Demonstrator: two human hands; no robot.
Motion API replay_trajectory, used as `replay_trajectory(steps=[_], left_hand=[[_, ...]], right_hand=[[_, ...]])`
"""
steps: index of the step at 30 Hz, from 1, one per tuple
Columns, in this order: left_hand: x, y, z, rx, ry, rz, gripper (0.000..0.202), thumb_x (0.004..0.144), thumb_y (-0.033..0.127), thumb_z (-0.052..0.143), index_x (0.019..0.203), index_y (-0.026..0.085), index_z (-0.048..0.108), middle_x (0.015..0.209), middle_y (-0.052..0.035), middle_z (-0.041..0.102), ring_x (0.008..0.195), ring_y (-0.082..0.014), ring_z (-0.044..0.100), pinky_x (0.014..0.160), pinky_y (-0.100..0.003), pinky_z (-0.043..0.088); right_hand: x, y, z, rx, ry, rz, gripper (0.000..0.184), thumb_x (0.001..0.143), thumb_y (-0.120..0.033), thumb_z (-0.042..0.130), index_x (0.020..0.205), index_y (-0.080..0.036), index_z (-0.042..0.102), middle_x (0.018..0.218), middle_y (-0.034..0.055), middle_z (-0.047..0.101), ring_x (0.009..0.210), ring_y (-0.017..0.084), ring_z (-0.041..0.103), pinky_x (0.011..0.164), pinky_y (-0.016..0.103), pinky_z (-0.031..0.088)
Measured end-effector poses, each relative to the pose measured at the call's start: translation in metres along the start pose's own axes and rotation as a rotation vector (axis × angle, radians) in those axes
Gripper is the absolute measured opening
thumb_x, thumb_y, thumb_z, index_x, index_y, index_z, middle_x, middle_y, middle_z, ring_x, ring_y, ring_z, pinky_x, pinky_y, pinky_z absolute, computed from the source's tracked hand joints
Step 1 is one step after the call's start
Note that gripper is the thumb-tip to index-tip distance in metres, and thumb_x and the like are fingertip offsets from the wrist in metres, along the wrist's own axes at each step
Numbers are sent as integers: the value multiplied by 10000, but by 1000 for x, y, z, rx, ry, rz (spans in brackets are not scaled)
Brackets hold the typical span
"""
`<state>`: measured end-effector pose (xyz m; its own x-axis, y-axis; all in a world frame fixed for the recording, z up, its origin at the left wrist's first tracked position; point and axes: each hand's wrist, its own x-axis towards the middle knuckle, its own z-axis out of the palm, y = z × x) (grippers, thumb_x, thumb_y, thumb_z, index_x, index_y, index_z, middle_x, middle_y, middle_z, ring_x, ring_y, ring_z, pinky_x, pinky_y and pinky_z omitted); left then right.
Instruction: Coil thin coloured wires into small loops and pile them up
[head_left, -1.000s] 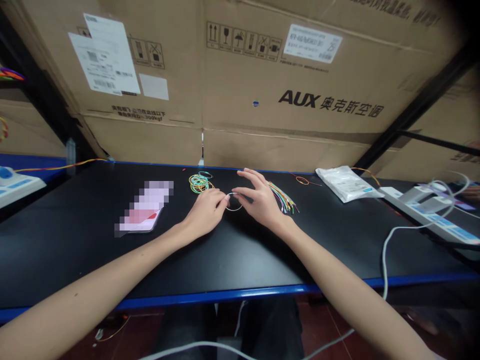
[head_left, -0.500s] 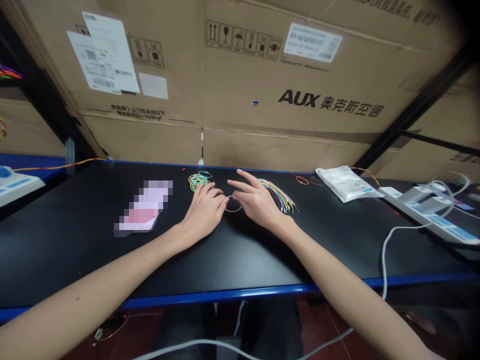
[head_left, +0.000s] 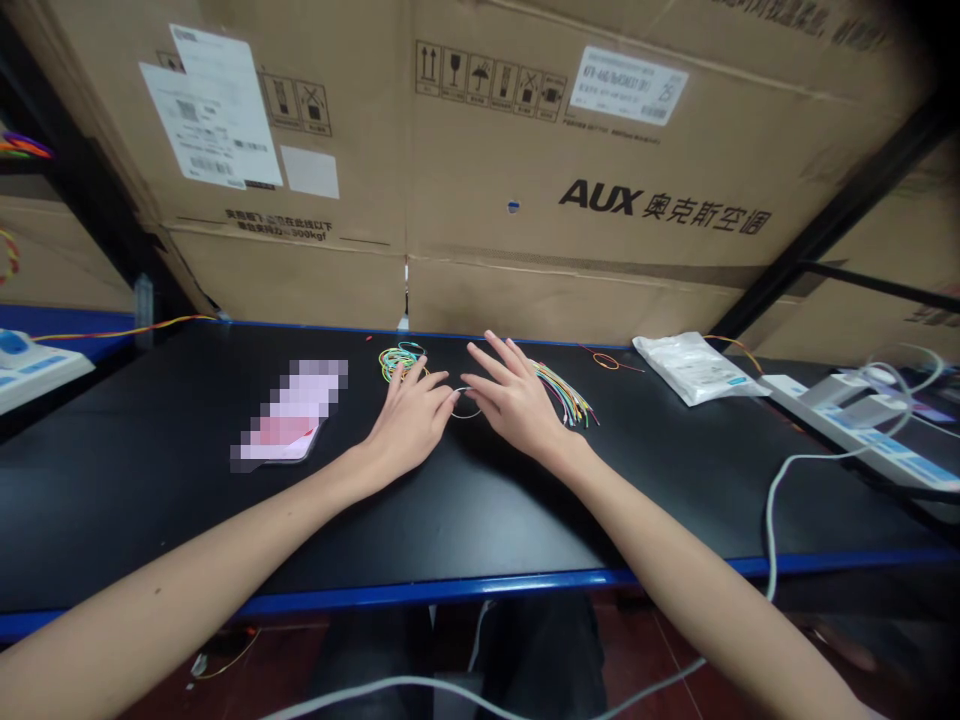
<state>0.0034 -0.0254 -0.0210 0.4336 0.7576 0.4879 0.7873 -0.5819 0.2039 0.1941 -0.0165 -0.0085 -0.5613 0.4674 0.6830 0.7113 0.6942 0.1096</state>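
Note:
My left hand (head_left: 409,425) rests on the black bench with its fingers spread. Its fingertips reach the edge of a tangle of thin coloured wire loops (head_left: 400,364), and its index tip is close to a thin white wire loop (head_left: 466,413). My right hand (head_left: 516,400) is spread on the other side of that loop, holding nothing I can see. Just beyond it lies a bundle of thin multicoloured wires (head_left: 566,393), and the hand covers their near ends.
A phone (head_left: 289,412), blurred out, lies left of my hands. To the right are a white plastic bag (head_left: 697,368), a small orange wire (head_left: 606,361) and a white power strip (head_left: 847,425) with cables. Large AUX cardboard boxes (head_left: 592,150) stand behind the blue-edged bench (head_left: 150,480).
My fingers have uncurled from around the white loop and now lie spread. My left hand has opened toward the coloured tangle.

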Motion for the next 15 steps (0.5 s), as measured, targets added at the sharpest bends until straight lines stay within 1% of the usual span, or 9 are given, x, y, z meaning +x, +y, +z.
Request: replay_trajectory(steps=[4, 9, 11, 15], left_hand=[[0, 2, -1, 3, -4, 6, 374, 973, 290, 341, 923, 186, 697, 1255, -93, 629, 1369, -326, 353, 1117, -600, 228], [-1, 3, -1, 33, 6, 13, 355, 968, 279, 363, 932, 180, 702, 1232, -97, 642, 1360, -336, 367, 1117, -609, 221], [0, 2, -1, 55, 13, 17, 343, 964, 264, 373, 938, 171, 702, 1222, -101, 647, 1353, -344, 375, 1113, -616, 226], [0, 1, -1, 122, 61, 60, 307, 955, 239, 402, 943, 158, 697, 1223, -119, 642, 1343, -346, 387, 1116, -626, 215]], right_hand=[[0, -1, 2, -7, -50, -39, 285, 920, -112, 454, 1076, -156, 688, 1370, 110, 545, 1414, 275, 299, 1153, 540, 304], [-1, 0, 5, 40, -70, -45, 311, 930, -99, 422, 1107, -145, 673, 1355, 113, 558, 1410, 245, 313, 1144, 513, 337], [-1, -1, 5, 49, -71, -38, 303, 926, -91, 423, 1061, -142, 689, 1346, 107, 567, 1416, 246, 299, 1146, 506, 337], [0, -4, 3, 73, -72, -16, 282, 920, -93, 437, 922, -134, 716, 1300, 97, 607, 1426, 274, 272, 1166, 523, 294]])
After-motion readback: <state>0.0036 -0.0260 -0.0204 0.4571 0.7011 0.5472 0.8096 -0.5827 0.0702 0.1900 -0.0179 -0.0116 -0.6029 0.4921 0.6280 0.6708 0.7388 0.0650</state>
